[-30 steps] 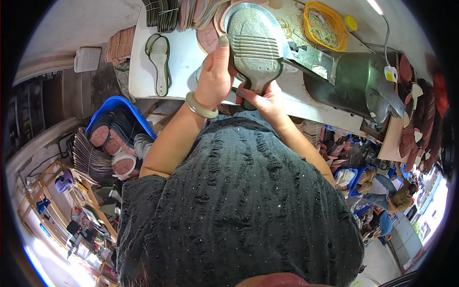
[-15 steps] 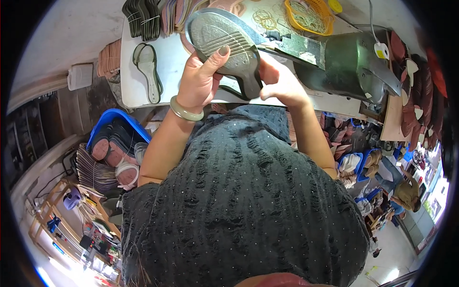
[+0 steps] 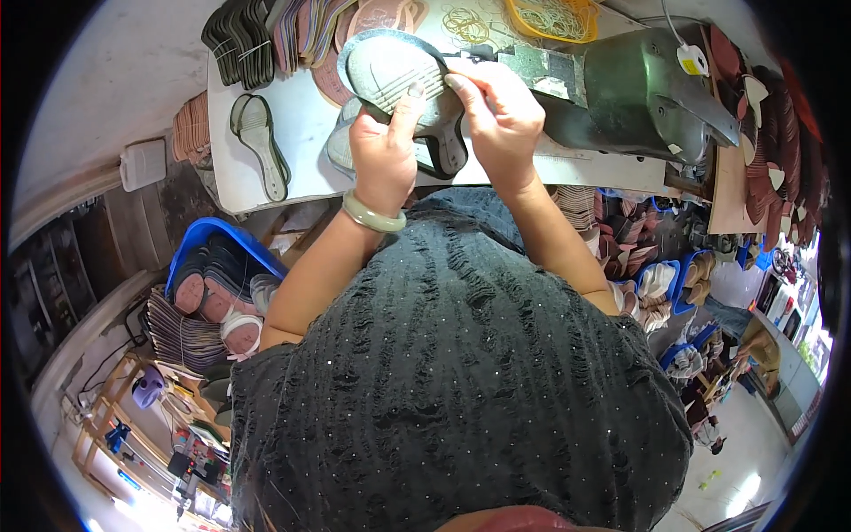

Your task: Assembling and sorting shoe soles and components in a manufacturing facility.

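beyond held sole [image 3: 390,64], yellow basket [image 3: 581,37] of bands [image 3: 554,16]

Two hands: one left hand [image 3: 386,155] and one right hand [image 3: 501,120], upper middle, with at least one grey shoe sole [image 3: 386,71]. One pale bangle [image 3: 374,215]. Two overlapping soles [image 3: 260,146], upper left. One yellow basket [image 3: 545,35], top edge. One dark green machine [image 3: 643,97], upper right. One white plastic container [image 3: 142,165], left. Blue bins: one [image 3: 232,229] centre left, at least three right.
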`<state>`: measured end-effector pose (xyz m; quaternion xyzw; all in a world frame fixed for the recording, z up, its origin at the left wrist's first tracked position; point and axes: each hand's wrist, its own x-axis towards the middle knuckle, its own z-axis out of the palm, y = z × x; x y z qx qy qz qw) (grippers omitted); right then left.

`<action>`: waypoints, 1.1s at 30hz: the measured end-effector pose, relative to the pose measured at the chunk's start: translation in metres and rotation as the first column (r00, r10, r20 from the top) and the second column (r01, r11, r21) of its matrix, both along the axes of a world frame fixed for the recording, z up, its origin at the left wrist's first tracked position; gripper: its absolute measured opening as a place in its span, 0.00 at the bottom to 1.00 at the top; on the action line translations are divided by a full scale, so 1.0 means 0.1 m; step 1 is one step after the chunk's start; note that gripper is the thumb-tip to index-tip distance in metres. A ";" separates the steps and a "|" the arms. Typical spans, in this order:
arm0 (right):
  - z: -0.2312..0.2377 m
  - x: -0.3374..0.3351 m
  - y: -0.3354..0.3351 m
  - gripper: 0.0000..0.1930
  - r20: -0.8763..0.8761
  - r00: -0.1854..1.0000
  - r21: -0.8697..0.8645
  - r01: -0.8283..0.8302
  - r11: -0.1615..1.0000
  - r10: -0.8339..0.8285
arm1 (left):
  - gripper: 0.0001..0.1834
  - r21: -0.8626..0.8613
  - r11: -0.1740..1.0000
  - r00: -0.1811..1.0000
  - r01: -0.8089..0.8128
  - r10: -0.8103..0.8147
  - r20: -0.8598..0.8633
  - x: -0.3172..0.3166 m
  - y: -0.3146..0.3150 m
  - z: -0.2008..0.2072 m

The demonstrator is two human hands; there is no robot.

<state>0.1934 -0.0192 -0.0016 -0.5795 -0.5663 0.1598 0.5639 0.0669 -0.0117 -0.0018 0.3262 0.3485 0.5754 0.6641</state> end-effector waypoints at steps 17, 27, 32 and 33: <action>-0.29 0.28 -0.14 0.23 -0.667 0.739 -0.206 -0.303 0.931 0.093 | 0.16 -0.157 0.922 0.935 0.353 -0.342 0.092 0.00 0.23 -0.15; -0.58 0.43 -0.25 0.12 -0.826 0.553 -0.440 -0.753 0.489 0.106 | 0.20 -0.220 0.346 0.032 0.912 -0.594 -0.804 -0.05 1.38 -0.07; -0.81 0.06 -0.15 0.11 -0.852 0.497 -0.449 -0.538 0.714 -0.162 | 0.22 -0.226 0.218 -0.104 0.950 -0.461 -0.882 0.26 1.80 -0.22; -0.80 0.05 -0.14 0.11 -0.840 0.503 -0.461 -0.467 0.754 -0.202 | 0.22 -0.222 0.176 -0.106 0.959 -0.503 -0.858 0.32 1.83 -0.27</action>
